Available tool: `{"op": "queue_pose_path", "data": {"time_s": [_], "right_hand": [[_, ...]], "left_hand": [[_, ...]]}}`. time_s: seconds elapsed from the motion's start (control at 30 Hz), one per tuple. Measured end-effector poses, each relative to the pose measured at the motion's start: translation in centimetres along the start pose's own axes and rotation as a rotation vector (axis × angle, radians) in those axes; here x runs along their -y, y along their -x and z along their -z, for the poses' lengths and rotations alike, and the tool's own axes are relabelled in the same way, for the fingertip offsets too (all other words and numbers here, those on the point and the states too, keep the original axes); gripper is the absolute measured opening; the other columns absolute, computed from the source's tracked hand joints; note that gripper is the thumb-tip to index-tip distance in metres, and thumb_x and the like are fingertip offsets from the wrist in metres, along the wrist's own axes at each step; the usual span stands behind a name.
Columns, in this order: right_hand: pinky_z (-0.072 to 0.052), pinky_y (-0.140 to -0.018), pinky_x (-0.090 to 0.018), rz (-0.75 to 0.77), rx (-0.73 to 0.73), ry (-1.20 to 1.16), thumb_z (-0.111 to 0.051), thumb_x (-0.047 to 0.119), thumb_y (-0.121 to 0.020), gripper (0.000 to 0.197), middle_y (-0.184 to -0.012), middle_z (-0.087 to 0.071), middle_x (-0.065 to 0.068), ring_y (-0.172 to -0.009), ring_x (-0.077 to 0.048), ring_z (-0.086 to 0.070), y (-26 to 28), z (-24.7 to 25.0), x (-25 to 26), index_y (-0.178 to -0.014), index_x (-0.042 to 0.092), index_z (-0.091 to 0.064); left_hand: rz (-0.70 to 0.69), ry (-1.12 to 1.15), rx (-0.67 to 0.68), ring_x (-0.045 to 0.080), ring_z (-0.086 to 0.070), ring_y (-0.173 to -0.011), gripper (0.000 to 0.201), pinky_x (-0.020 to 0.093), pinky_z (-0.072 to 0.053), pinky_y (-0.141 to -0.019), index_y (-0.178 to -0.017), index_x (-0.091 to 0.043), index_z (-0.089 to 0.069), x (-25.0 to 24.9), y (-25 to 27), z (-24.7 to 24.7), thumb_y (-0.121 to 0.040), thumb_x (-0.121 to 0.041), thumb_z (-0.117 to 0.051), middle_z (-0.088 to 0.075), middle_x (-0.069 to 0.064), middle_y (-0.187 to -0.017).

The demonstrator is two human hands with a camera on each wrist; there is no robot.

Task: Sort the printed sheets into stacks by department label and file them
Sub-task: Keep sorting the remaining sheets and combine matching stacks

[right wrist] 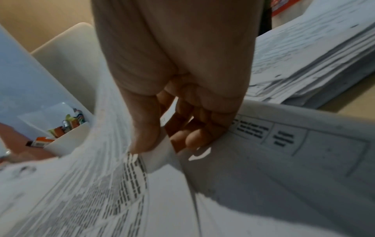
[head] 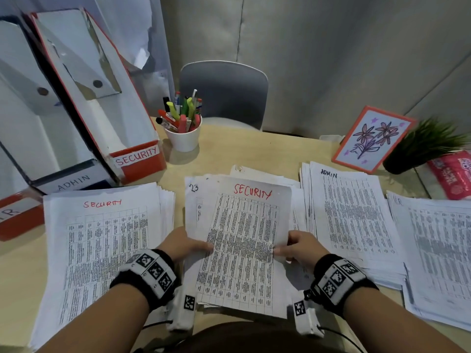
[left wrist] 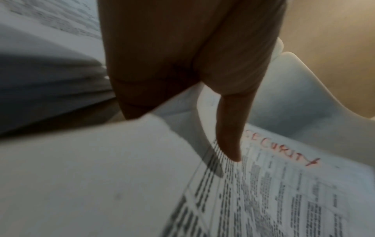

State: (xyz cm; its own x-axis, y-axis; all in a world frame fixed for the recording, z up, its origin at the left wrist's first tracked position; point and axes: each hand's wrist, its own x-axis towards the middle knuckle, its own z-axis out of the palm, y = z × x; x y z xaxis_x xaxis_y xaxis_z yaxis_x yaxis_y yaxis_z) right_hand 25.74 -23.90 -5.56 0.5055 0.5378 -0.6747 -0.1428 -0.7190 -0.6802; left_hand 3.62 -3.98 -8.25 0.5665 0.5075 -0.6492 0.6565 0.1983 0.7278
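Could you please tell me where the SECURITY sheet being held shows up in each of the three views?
Head: SECURITY sheet centre, between both hands.
Left wrist: lower right, red label visible.
Right wrist: lower left, label not visible.
Shared landmark: white pen cup; hidden in the left wrist view.

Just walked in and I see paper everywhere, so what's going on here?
A person is sorting printed sheets by department. Both hands, left and right, hold a SECURITY sheet over the middle pile. A SECURITY stack lies left, an ADMIN stack right. The SECURITY file box holds no visible sheets.
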Motion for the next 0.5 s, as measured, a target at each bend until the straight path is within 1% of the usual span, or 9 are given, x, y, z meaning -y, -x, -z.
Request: {"op": "queue_pose_path", "data": {"time_s": [0.07, 0.13, 0.2, 0.27, 0.3, 0.37, 0.43, 0.47, 0.5], "right_hand": [[-0.049, -0.058, -0.027, -0.004, 0.026, -0.025, -0.073, -0.008, -0.072, 0.021, -0.080, -0.060, -0.019, -0.063, -0.020, -0.053, 0.2, 0.3, -0.1, -0.092, -0.010, -0.065], [-0.053, -0.072, -0.037, -0.002, 0.034, -0.045, -0.073, -0.008, -0.070, 0.020, -0.090, -0.065, -0.026, -0.074, -0.026, -0.058, 0.2, 0.5, -0.3, -0.089, -0.005, -0.067], [-0.054, -0.082, -0.044, 0.008, 0.041, -0.061, -0.074, -0.009, -0.068, 0.022, -0.099, -0.066, -0.030, -0.082, -0.031, -0.060, 0.1, 0.6, -0.6, -0.089, -0.003, -0.069], [-0.052, -0.087, -0.048, 0.043, 0.047, -0.031, -0.075, -0.008, -0.067, 0.023, -0.100, -0.067, -0.027, -0.085, -0.036, -0.062, 0.1, 0.5, -0.7, -0.087, 0.000, -0.071], [-0.054, -0.086, -0.048, 0.058, 0.051, -0.010, -0.075, -0.008, -0.067, 0.021, -0.098, -0.069, -0.026, -0.086, -0.036, -0.063, 0.1, 0.5, -0.6, -0.086, 0.001, -0.071], [-0.058, -0.074, -0.037, 0.082, 0.052, -0.002, -0.073, -0.011, -0.069, 0.019, -0.092, -0.071, -0.022, -0.081, -0.028, -0.066, -0.1, 0.5, -0.6, -0.082, 0.003, -0.071], [-0.054, -0.061, -0.023, 0.107, 0.034, -0.016, -0.072, -0.012, -0.070, 0.019, -0.085, -0.071, -0.017, -0.074, -0.019, -0.067, 0.0, 0.4, -0.6, -0.082, 0.003, -0.069], [-0.051, -0.058, -0.018, 0.130, 0.010, -0.007, -0.073, -0.011, -0.070, 0.019, -0.083, -0.070, -0.013, -0.072, -0.017, -0.066, 0.1, 0.4, -0.6, -0.082, 0.003, -0.067], [-0.049, -0.055, -0.016, 0.154, -0.028, -0.006, -0.074, -0.010, -0.069, 0.022, -0.080, -0.068, -0.010, -0.070, -0.015, -0.065, 0.1, 0.4, -0.6, -0.082, 0.005, -0.065]], "left_hand": [[-0.010, -0.034, 0.003, 0.019, -0.069, -0.092, 0.062, 0.037, -0.052, -0.091, -0.099, -0.013, -0.072, -0.2, 0.1, 0.1, -0.048, -0.044, -0.090, -0.075, 0.001, -0.094], [-0.004, -0.031, 0.003, 0.017, -0.069, -0.094, 0.071, 0.036, -0.052, -0.091, -0.102, -0.015, -0.072, -0.2, 0.0, 0.2, -0.043, -0.051, -0.089, -0.075, -0.002, -0.096], [-0.015, -0.002, 0.000, 0.016, -0.069, -0.094, 0.061, 0.032, -0.052, -0.089, -0.104, -0.016, -0.071, -0.3, 0.2, 0.0, -0.052, -0.043, -0.090, -0.074, -0.003, -0.098], [-0.020, 0.014, -0.003, 0.015, -0.068, -0.094, 0.051, 0.024, -0.051, -0.078, -0.105, -0.016, -0.070, -0.4, 0.4, -0.1, -0.061, -0.033, -0.088, -0.074, -0.003, -0.099], [-0.005, 0.039, -0.010, 0.014, -0.068, -0.092, 0.050, 0.021, -0.049, -0.073, -0.105, -0.015, -0.069, -0.5, 0.4, -0.1, -0.062, -0.031, -0.088, -0.073, -0.002, -0.099], [-0.003, 0.064, -0.026, 0.013, -0.067, -0.091, 0.045, 0.020, -0.049, -0.071, -0.104, -0.013, -0.069, -0.3, 0.5, -0.2, -0.064, -0.022, -0.088, -0.073, -0.001, -0.097], [-0.020, 0.130, -0.034, 0.022, -0.068, -0.096, 0.040, 0.033, -0.054, -0.084, -0.097, -0.008, -0.073, -0.1, 0.7, -0.4, -0.060, -0.009, -0.087, -0.074, 0.006, -0.096], [-0.023, 0.196, -0.036, 0.029, -0.067, -0.100, 0.035, 0.040, -0.053, -0.090, -0.091, -0.004, -0.075, 0.0, 0.9, -0.5, -0.057, -0.001, -0.084, -0.074, 0.011, -0.095], [-0.036, 0.254, -0.024, 0.033, -0.066, -0.101, 0.030, 0.044, -0.051, -0.091, -0.085, -0.002, -0.075, -0.1, 1.3, -0.8, -0.058, 0.010, -0.079, -0.074, 0.015, -0.094]]}}
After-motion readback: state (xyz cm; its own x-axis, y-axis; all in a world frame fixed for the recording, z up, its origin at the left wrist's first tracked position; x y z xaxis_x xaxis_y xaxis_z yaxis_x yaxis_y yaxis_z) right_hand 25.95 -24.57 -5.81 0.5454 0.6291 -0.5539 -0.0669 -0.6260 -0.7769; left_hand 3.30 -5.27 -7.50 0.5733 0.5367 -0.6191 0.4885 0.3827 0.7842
